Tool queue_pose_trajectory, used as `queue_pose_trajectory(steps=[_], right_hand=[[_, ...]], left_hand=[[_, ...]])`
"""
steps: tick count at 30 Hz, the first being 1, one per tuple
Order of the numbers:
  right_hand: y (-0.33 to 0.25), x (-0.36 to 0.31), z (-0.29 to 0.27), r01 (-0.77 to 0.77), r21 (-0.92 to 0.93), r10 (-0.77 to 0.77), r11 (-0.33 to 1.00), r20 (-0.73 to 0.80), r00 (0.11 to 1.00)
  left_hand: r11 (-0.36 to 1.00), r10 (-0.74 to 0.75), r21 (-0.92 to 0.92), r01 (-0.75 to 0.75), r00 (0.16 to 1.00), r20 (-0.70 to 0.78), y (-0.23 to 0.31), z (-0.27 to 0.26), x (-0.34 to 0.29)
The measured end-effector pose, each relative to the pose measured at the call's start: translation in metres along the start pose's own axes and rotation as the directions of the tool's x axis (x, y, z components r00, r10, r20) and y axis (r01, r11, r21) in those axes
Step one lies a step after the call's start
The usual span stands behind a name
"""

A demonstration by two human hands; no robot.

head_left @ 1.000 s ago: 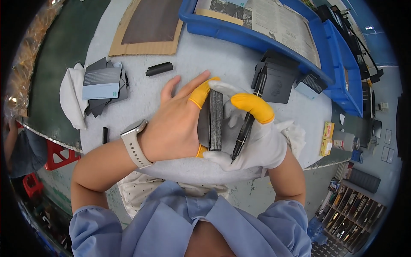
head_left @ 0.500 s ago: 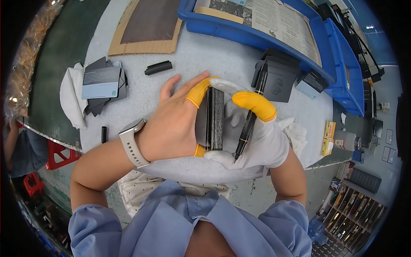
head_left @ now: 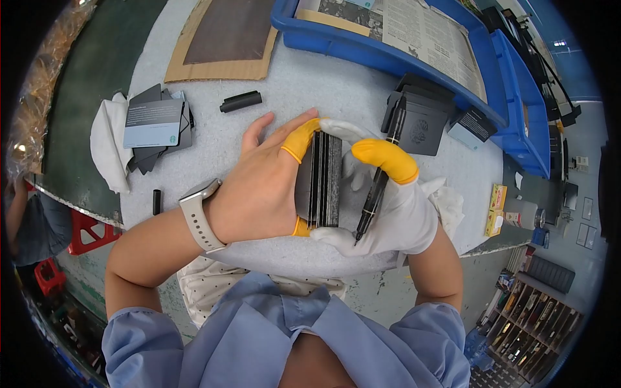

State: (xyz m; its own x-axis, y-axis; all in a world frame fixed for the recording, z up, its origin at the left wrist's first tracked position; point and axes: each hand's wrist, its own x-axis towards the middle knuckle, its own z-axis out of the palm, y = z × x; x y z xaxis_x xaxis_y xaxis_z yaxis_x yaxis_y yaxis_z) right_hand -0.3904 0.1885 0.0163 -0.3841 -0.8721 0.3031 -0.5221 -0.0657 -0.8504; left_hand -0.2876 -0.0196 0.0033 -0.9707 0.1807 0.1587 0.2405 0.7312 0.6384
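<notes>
A stack of dark cards [head_left: 326,184] stands on edge between my two hands, its striped edges facing up. My left hand [head_left: 262,184], bare with yellow finger cots, grips the stack from its left side. White-gloved, with a yellow cot on one finger, my right hand [head_left: 401,207] closes on the stack's ends from the right. A black marker pen [head_left: 374,197] is also held in the right hand, slanting with its fine tip pointing toward me. Parts of the fingers behind the stack are hidden.
Loose grey and blue cards [head_left: 155,123] lie at left by a white cloth [head_left: 110,145]. Black pen caps or barrels [head_left: 240,101] rest nearby. Dark cards [head_left: 420,119] sit at right, before a blue tray [head_left: 388,52] lined with newspaper. Cardboard [head_left: 223,39] lies far left.
The stack's edges have spread slightly wider, with more gaps showing between the cards on its left side. Both hands keep nearly the same place.
</notes>
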Motion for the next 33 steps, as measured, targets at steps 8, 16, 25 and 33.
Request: queue_pose_trajectory(steps=[8, 16, 25, 33], right_hand=[[-0.0031, 0.0012, 0.0012, 0.014, -0.059, -0.014, 0.998, -0.003, 1.000], [-0.0001, 0.0035, 0.0018, 0.066, -0.025, -0.066, 0.998, -0.011, 0.998], [-0.0021, 0.0029, 0.0055, 0.024, 0.004, -0.024, 1.000, -0.004, 1.000], [-0.0007, 0.0028, 0.0052, 0.017, 0.030, -0.017, 0.999, 0.005, 1.000]], left_hand=[[1.000, 0.004, -0.009, -0.004, 1.000, -0.007, -0.0009, 0.0005, 0.0000], [1.000, 0.004, -0.021, -0.004, 1.000, -0.009, -0.0005, -0.0014, 0.0002], [1.000, -0.001, -0.007, 0.001, 1.000, 0.002, -0.0022, 0.0005, -0.0004], [1.000, 0.020, 0.003, -0.020, 1.000, -0.023, -0.0024, 0.0010, -0.0005]])
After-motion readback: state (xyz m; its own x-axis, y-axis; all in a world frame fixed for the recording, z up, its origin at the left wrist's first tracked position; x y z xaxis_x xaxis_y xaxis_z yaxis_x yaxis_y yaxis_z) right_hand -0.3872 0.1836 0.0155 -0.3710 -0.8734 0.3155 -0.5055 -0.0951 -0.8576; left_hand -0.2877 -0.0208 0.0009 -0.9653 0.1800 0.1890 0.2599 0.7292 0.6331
